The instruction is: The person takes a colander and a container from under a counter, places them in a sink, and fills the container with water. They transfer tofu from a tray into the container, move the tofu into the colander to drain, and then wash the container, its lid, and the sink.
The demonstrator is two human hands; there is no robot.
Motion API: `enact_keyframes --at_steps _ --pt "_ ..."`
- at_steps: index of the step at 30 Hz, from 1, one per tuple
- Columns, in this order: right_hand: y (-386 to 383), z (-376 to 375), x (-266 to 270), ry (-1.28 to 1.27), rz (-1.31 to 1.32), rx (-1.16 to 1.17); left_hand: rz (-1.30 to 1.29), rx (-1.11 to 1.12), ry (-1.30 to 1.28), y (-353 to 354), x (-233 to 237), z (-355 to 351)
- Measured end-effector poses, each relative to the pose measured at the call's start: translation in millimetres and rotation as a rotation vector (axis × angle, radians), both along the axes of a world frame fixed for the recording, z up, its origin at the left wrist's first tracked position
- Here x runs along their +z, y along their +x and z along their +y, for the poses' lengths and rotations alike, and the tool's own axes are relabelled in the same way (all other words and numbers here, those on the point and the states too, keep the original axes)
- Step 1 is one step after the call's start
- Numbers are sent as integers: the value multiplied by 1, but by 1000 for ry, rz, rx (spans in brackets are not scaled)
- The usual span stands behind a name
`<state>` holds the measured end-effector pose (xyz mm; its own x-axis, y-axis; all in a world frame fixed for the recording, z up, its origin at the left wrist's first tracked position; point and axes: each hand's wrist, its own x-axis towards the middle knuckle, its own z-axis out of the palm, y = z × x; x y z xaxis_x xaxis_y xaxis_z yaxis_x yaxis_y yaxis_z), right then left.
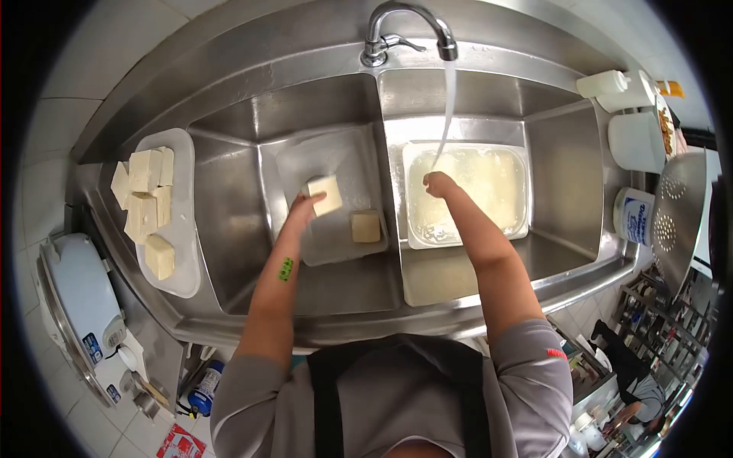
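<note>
My left hand (305, 204) grips a pale, cheese-like block (324, 195) over a translucent tub (301, 164) in the left sink basin. A second pale block (366, 227) lies in that tub, to the right. My right hand (438, 184), fingers curled, is over the left part of a rectangular pan (522, 164) in the right basin. Whatever it may hold is hidden. Cloudy, yellowish-white liquid (481, 187) fills the pan, with pale shapes showing in it. Water (449, 99) runs from the faucet (447, 49) into the pan beside my right hand.
A white tray (189, 259) with several pale blocks (145, 172) stands left of the basins. A steel divider (389, 175) separates the two basins. White containers (634, 141) and a perforated steel piece (673, 206) are at the right. A person (649, 401) is at the lower right.
</note>
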<state>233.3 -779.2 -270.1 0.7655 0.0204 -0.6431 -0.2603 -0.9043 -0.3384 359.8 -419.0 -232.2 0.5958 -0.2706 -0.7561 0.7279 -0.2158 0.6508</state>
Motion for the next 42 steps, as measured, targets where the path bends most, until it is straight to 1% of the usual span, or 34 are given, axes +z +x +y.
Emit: enact_keyframes --at_steps 2,3,4,5,7,8,9,10,11,12,13,14,15,16,17,18,20,22,23,24,25,26,28,29,31,32,34,35,37,38,39,40,41,42 --pt "-6 8 3 -13 4 -128 70 -141 109 -16 -55 28" --pt "-8 9 3 -10 8 -126 148 -153 105 -28 -82 40" --pt "-11 9 2 -24 -22 -150 227 -165 100 -40 -100 49" --pt "-13 9 0 -41 -53 -173 232 -163 99 -51 -104 52" --pt "-18 12 -5 -80 -81 -141 379 -138 -202 -70 -109 44" --pt "-20 13 -8 -117 -110 -108 385 -139 -205 -75 -109 41" --pt "-18 13 -8 -121 -104 -110 382 -203 -130 -77 -101 35" --pt "-17 15 -6 -105 -41 -28 384 -265 -55 -82 -100 32" --pt "-16 17 -4 -86 20 60 393 -259 -59 -83 -99 28" --pt "-17 20 -5 -82 29 67 332 -429 187 -83 -101 27" --pt "-17 24 -5 -125 101 130 262 -596 436 -80 -102 27" --pt "-14 28 -6 -169 168 192 264 -588 440 -77 -104 23" --pt "-11 31 -8 -165 167 198 29 -873 661 -78 -105 14" --pt "-12 34 -11 -194 283 262 -220 -1155 875 -82 -104 5" --pt "-13 37 -15 -223 398 325 -214 -1156 877 -86 -102 -2" --pt "-16 41 -18 -221 398 325 -395 -1079 887 -88 -96 -12" --pt "-30 48 -24 -282 330 442 -571 -1002 887 -90 -83 -32" --pt "-36 51 -24 -244 337 470 -896 -1318 609 -88 -78 -47" --pt "-36 53 -24 -207 369 380 -899 -1320 604 -87 -74 -51" --pt "-41 52 -28 -168 403 292 -812 -1338 548 -89 -74 -53" --pt "-44 48 -32 -129 364 325 -723 -1354 492 -92 -74 -54" --pt "-48 42 -35 -128 368 321 -722 -1357 487 -92 -74 -56" --pt "-52 30 -42 -47 325 220 -432 -1514 463 -83 -66 -60" --pt "-51 25 -51 -11 415 218 -437 -1513 464 -84 -65 -57" --pt "-48 22 -47 -17 420 224 -651 -1021 935 -96 -90 -35" --pt "-49 22 -44 -19 428 230 -650 -1023 933 -98 -103 -26" --pt "-51 21 -42 -4 468 212 -204 -388 1098 -101 -111 -11" --pt "-51 21 -40 7 501 193 -202 -389 1100 -101 -115 -5" --pt "-51 17 -38 26 512 179 149 -396 859 -92 -113 0" --pt "-52 16 -36 45 525 168 149 -395 860 -90 -126 5" --pt "-54 14 -37 48 526 170 63 -523 751 -97 -167 21" --pt "-57 11 -41 69 504 193 -24 -647 637 -101 -188 31" --pt "-58 10 -44 89 481 217 -24 -645 640 -101 -175 28" --pt "-56 11 -42 88 478 220 -1 -550 577 -97 -146 17"
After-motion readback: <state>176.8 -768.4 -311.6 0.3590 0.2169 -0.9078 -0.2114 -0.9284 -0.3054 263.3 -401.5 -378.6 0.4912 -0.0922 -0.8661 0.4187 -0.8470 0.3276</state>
